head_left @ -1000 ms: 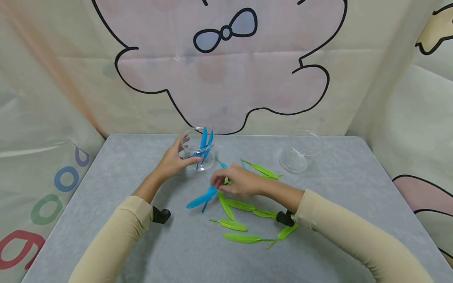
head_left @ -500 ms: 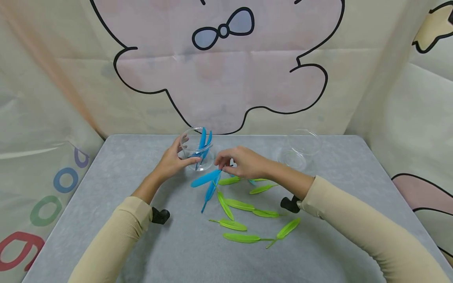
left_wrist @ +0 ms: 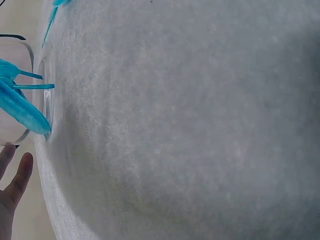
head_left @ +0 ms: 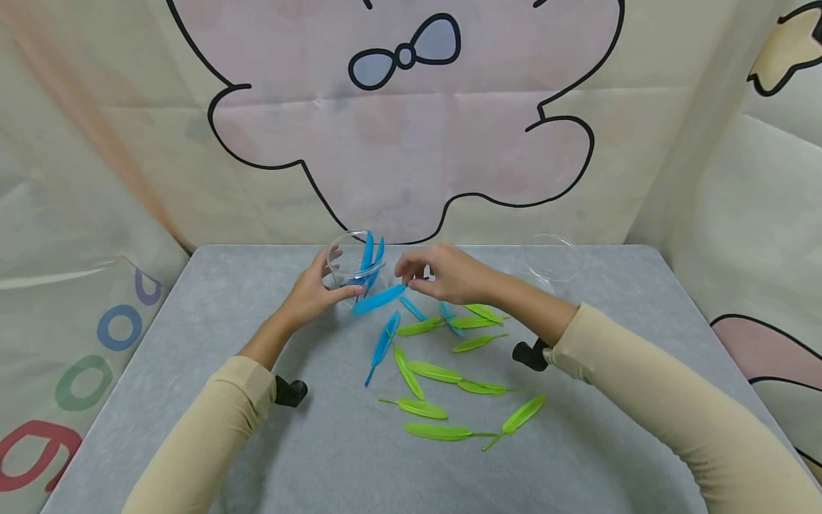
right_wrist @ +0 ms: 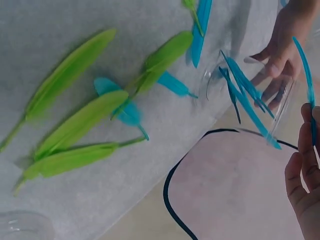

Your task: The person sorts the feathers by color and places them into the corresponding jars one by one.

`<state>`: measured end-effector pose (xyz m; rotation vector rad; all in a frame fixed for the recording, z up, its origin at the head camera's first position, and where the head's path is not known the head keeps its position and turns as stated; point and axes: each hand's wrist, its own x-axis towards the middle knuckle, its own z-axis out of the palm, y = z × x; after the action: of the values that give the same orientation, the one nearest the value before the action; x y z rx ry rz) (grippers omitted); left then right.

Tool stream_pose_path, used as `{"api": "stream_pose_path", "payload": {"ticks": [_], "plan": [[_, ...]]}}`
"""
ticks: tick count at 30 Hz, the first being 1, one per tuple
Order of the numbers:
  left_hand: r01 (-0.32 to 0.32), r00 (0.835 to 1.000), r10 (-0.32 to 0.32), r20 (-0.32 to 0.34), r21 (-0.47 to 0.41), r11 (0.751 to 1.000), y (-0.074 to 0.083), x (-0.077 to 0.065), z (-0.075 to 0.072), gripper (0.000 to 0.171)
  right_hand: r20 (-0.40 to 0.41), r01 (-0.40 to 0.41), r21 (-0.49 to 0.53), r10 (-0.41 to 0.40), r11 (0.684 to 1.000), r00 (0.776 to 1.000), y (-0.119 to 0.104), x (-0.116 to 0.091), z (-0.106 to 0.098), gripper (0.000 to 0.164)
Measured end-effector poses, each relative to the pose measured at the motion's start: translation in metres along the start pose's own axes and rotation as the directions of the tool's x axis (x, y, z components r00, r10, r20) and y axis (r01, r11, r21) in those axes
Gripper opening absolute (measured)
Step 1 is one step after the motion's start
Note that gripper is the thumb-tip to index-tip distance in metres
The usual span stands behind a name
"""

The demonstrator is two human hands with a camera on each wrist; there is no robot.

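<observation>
At the back left of the table, my left hand point(head_left: 313, 287) holds a clear plastic cup point(head_left: 347, 270), its thumb along the near side. Several blue feathers point(head_left: 367, 255) stand inside, also visible in the left wrist view as blue feathers point(left_wrist: 22, 106). My right hand point(head_left: 449, 275) pinches a blue feather point(head_left: 379, 300) by its quill, with the vane pointing left just in front of the cup. The right wrist view shows this held feather point(right_wrist: 306, 70) between thumb and fingers. Below it, another blue feather point(head_left: 383, 341) lies on the table.
Several green feathers point(head_left: 420, 408) are scattered over the middle of the grey table point(head_left: 321, 442). Two blue feathers, one of them a short blue feather point(head_left: 413, 308), lie among the farther green ones. A second clear cup point(head_left: 552, 258) stands back right, partly behind my right forearm.
My right hand has lifted a blue feather off the table and moved it away from me, up toward the cup. The left hand and cup have stayed in place.
</observation>
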<state>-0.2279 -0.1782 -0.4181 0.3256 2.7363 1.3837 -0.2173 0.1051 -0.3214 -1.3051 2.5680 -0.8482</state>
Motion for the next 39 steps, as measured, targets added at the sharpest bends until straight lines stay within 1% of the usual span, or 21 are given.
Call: {"api": "stream_pose_path", "payload": {"ticks": [3,8,14,22,25,31,39], "plan": [[-0.01,1.0,0.01,0.003,0.0,1.0,-0.001,0.0,0.0,0.103,-0.031,-0.004,-0.005,0.004,1.0,0.999,0.002,0.002,-0.005,0.015],[-0.046,0.999,0.046,0.01,0.002,0.999,-0.004,0.001,-0.001,0.098,-0.087,-0.024,-0.013,0.022,1.0,0.996,0.005,0.007,-0.013,0.014],[-0.012,1.0,0.012,0.008,-0.008,1.0,-0.002,0.002,0.001,0.103,-0.145,-0.036,-0.012,0.034,0.999,0.989,0.009,0.013,-0.02,0.014],[0.001,1.0,-0.001,0.013,-0.003,1.0,-0.003,0.002,0.0,0.105,-0.2,-0.025,-0.033,0.018,0.999,0.98,0.012,0.026,-0.025,0.012],[0.004,1.0,-0.004,0.01,-0.007,1.0,-0.003,0.002,0.0,0.106,-0.2,-0.041,-0.051,0.03,0.998,0.979,0.011,0.032,-0.026,0.013],[-0.008,1.0,0.008,0.011,-0.01,1.0,-0.005,0.002,0.0,0.106,-0.171,-0.102,-0.093,0.085,0.99,0.981,0.006,0.045,-0.025,0.013],[-0.007,1.0,0.008,0.015,-0.007,1.0,-0.004,0.002,-0.001,0.104,-0.15,-0.127,-0.089,0.112,0.988,0.982,0.003,0.06,-0.021,0.016]]}}
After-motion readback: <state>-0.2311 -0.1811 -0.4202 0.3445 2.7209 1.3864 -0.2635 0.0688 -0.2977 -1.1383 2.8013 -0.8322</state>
